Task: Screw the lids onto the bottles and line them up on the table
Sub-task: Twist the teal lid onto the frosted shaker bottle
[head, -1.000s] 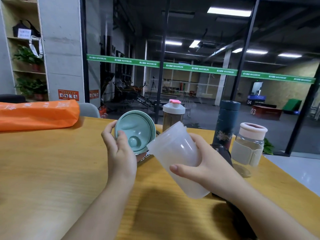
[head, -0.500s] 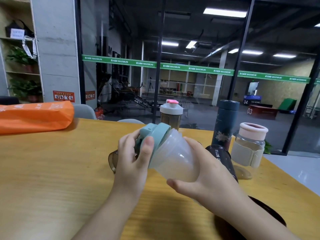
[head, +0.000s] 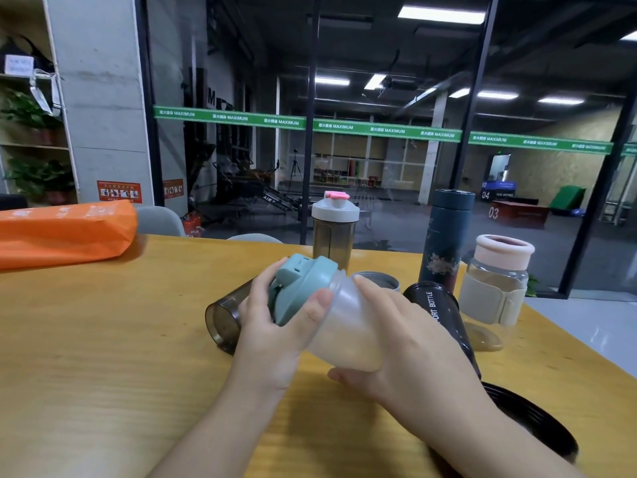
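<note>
My right hand grips a frosted white bottle, tilted with its mouth to the upper left above the wooden table. A teal lid sits on that mouth, and my left hand grips it round the rim. Behind stand a grey shaker with a white and pink lid, a dark blue flask and a clear jar with a pink lid. A smoky open bottle lies on its side behind my left hand. A black sport bottle lies to the right.
An orange bag lies at the table's far left. A small grey metal lid shows behind the white bottle. A black round lid rests near my right forearm. A glass wall stands beyond the table's far edge.
One second ago my left hand held the teal lid apart from the bottle. The lid now sits on the bottle's mouth, and the bottle has tilted further over.
</note>
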The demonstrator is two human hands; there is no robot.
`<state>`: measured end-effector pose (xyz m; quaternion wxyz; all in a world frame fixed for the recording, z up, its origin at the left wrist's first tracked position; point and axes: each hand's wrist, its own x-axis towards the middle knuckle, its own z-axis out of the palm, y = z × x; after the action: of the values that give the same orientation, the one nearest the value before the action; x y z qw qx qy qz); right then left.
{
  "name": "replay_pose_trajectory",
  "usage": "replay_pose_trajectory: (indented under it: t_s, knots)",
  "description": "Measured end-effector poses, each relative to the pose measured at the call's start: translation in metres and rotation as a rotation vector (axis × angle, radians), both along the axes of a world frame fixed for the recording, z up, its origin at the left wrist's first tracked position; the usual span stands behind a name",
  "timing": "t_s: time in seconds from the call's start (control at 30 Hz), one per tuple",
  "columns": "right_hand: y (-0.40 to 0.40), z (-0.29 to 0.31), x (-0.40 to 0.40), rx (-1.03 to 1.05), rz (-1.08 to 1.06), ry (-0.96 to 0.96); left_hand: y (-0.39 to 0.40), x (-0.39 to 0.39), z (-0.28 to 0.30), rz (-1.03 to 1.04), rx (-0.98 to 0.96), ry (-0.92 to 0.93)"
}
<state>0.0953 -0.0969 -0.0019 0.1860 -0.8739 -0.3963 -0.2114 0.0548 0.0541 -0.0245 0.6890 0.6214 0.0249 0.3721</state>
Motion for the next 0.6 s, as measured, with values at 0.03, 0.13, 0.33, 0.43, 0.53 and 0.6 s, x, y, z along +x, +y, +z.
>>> replay_pose_trajectory:
  t_s: [0.03, 0.13, 0.33, 0.43, 0.53, 0.6]
  knots:
    - [0.0, -0.002, 0.003, 0.01, -0.016, -0.089, 0.0, 0.001, -0.001, -0.004, -0.018, 0.002]
    - [0.001, -0.007, 0.007, 0.008, -0.028, -0.193, -0.004, 0.001, -0.004, -0.003, -0.051, 0.028]
    - [0.0, -0.008, 0.01, 0.027, -0.04, -0.211, -0.01, -0.002, -0.002, -0.007, -0.024, 0.046]
    - [0.0, -0.006, 0.008, 0.026, -0.022, -0.139, -0.005, -0.002, -0.003, -0.036, -0.031, -0.01]
    - [-0.003, -0.002, 0.004, 0.036, 0.05, 0.15, 0.003, -0.002, -0.003, -0.112, -0.016, -0.053]
    - [-0.005, 0.0, 0.003, 0.106, 0.096, 0.268, 0.008, -0.003, -0.004, -0.156, 0.019, -0.049]
